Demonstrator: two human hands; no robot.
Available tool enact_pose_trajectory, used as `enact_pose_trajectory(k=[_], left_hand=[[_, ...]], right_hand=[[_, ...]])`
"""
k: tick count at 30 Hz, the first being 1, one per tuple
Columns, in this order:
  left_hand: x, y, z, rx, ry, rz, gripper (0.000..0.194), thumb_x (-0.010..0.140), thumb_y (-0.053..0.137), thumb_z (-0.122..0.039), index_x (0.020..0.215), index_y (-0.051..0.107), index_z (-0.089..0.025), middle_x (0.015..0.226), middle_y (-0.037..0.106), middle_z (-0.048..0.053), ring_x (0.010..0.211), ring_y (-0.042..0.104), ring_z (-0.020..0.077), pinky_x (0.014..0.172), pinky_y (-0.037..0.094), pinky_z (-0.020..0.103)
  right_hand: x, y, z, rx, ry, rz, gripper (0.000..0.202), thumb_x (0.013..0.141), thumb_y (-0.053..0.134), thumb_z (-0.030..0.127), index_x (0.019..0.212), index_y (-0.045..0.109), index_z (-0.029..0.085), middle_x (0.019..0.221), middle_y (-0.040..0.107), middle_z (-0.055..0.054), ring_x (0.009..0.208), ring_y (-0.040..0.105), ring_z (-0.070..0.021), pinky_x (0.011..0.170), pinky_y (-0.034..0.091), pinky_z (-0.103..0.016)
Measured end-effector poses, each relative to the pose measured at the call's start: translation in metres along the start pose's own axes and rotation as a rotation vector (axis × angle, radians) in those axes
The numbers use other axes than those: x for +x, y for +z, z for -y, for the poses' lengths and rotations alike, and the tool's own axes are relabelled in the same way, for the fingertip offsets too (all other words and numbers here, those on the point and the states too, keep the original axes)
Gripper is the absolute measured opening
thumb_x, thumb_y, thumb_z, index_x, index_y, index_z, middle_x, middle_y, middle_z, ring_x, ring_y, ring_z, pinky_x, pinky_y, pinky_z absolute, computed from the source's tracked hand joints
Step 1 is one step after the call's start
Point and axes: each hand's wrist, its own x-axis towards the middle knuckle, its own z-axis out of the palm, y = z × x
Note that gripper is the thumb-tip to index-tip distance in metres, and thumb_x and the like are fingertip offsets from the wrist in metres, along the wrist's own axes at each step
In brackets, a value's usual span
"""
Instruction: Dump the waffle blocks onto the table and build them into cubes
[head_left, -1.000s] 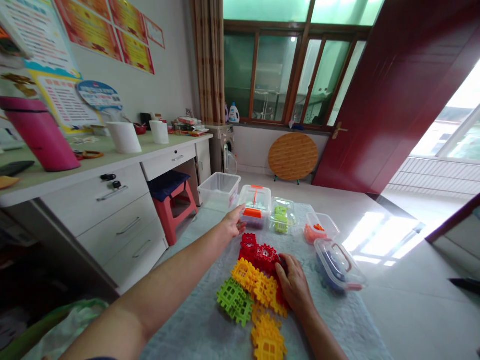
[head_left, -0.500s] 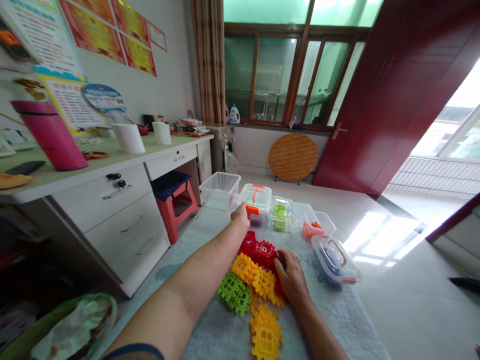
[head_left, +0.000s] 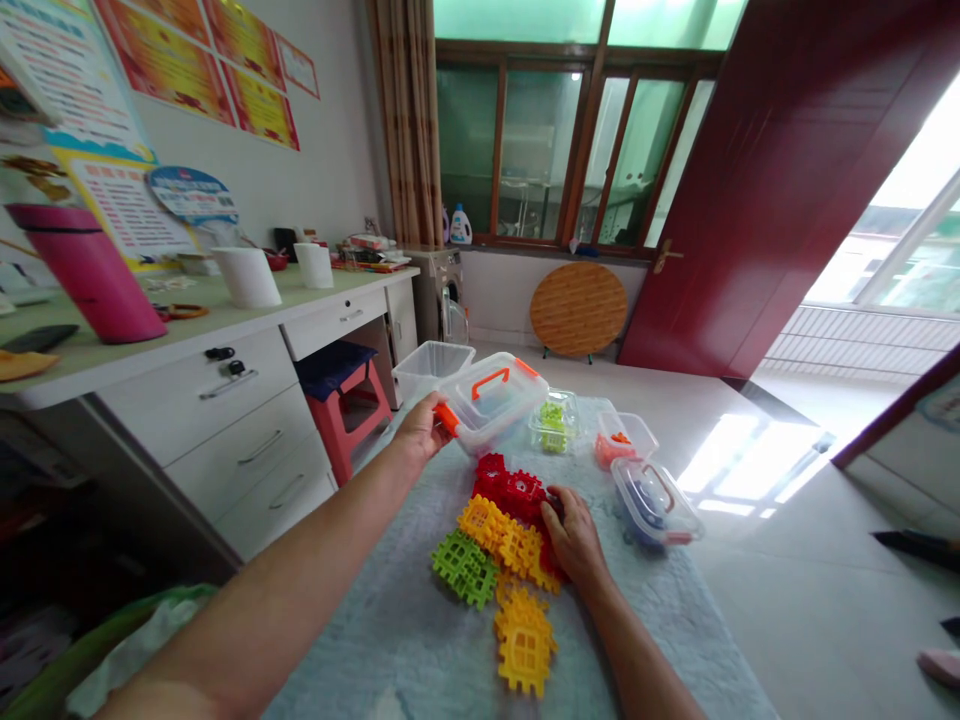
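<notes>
My left hand (head_left: 425, 428) grips the left corner of a clear plastic box lid (head_left: 491, 400), by an orange latch. The lid has an orange handle and is tilted; what lies under it is mostly hidden. My right hand (head_left: 576, 540) is closed on the right side of the red building blocks (head_left: 510, 487), thumb against them and some fingers hidden. Nearer me, yellow building blocks (head_left: 525, 640) and green building blocks (head_left: 463, 570) adjoin the red ones in a cluster on the cloth-covered table (head_left: 390, 610).
Along the table's far side stand an open clear bin (head_left: 433, 365), a clear container with green pieces (head_left: 553, 425), one with orange pieces (head_left: 622, 445) and a lidded box (head_left: 656, 505). Left are a stool (head_left: 349, 400) and a desk (head_left: 225, 400).
My left hand has moved left, raising and tilting the clear lid toward me. My right hand stays at the red blocks. The whole view has shifted slightly.
</notes>
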Motion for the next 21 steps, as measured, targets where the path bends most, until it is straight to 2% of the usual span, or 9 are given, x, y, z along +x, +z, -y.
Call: enact_pose_trajectory(k=[3,6,9,11,13,17,21], left_hand=[[-0.010,-0.026,-0.015,-0.031,-0.012,0.132,0.008,0.070,0.061,-0.015,0.079,0.060,-0.016,0.066,0.063,0.004,0.055,0.061,0.0153,0.054,0.054,0.027],[-0.020,-0.049,-0.020,0.017,-0.012,0.233,0.011,0.065,0.061,-0.015,0.076,0.060,-0.015,0.061,0.061,0.003,0.054,0.061,0.0164,0.051,0.053,0.026],[-0.035,-0.065,-0.017,0.127,0.070,0.290,0.013,0.060,0.064,-0.015,0.072,0.058,-0.015,0.058,0.058,0.000,0.050,0.058,0.0140,0.047,0.050,0.023],[-0.047,-0.069,-0.012,0.179,0.140,0.331,0.017,0.058,0.068,-0.016,0.071,0.057,-0.015,0.058,0.057,-0.002,0.049,0.056,0.0118,0.047,0.048,0.022],[-0.059,-0.070,-0.007,0.225,0.193,0.365,0.026,0.056,0.073,-0.017,0.075,0.056,-0.016,0.062,0.058,-0.003,0.051,0.057,0.0115,0.049,0.049,0.022],[-0.079,-0.066,0.003,0.355,0.290,0.399,0.048,0.048,0.082,-0.010,0.089,0.058,-0.019,0.071,0.063,-0.003,0.061,0.063,0.0158,0.054,0.051,0.024],[-0.088,-0.063,0.009,0.416,0.384,0.411,0.047,0.051,0.083,-0.009,0.090,0.059,-0.020,0.081,0.064,0.000,0.073,0.064,0.0172,0.059,0.051,0.022]], right_hand=[[0.002,-0.004,0.001,0.070,0.040,-0.042,0.035,0.085,0.049,0.043,0.102,0.067,0.018,0.103,0.070,-0.010,0.101,0.062,-0.0249,0.094,0.046,-0.040],[0.005,-0.012,0.005,0.185,0.071,-0.116,0.040,0.086,0.046,0.048,0.102,0.067,0.017,0.107,0.069,-0.011,0.104,0.061,-0.0250,0.095,0.045,-0.041],[0.005,-0.020,0.017,0.383,0.085,-0.105,0.043,0.088,0.044,0.052,0.105,0.065,0.018,0.104,0.069,-0.008,0.091,0.062,-0.0211,0.084,0.049,-0.036],[0.005,-0.025,0.028,0.516,0.107,-0.045,0.046,0.088,0.044,0.055,0.108,0.063,0.019,0.091,0.069,-0.004,0.074,0.061,-0.0172,0.070,0.050,-0.031],[0.005,-0.028,0.039,0.596,0.128,0.015,0.048,0.086,0.046,0.057,0.110,0.062,0.019,0.079,0.066,-0.001,0.064,0.057,-0.0156,0.061,0.047,-0.028],[0.006,-0.032,0.053,0.654,0.145,0.035,0.042,0.081,0.056,0.056,0.102,0.064,0.020,0.081,0.067,-0.001,0.067,0.057,-0.0163,0.058,0.045,-0.025],[0.008,-0.038,0.055,0.702,0.238,0.068,0.037,0.079,0.060,0.054,0.095,0.063,0.021,0.075,0.064,0.000,0.062,0.054,-0.0157,0.053,0.042,-0.024]])
